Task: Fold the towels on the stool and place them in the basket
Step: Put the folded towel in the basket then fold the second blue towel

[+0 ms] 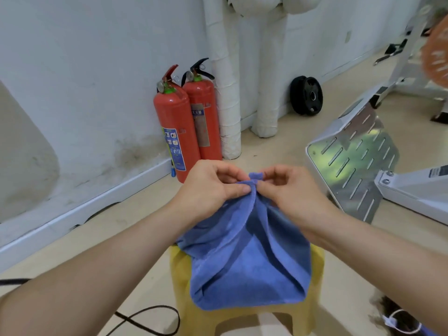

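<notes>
Above stool (242, 316), hands (208, 187) (fingers (238, 189) pinched) on towel (247, 270)

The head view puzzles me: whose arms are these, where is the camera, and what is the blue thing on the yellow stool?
There is no machine here. A person wears a wide-angle camera on the head, looking forward and down, so you see their own arms. The left hand and right hand each pinch the raised far edge of a blue towel, close together. The towel's lower part lies on the yellow stool. Behind, two red fire extinguishers stand by the wall. No basket is in view.
</notes>
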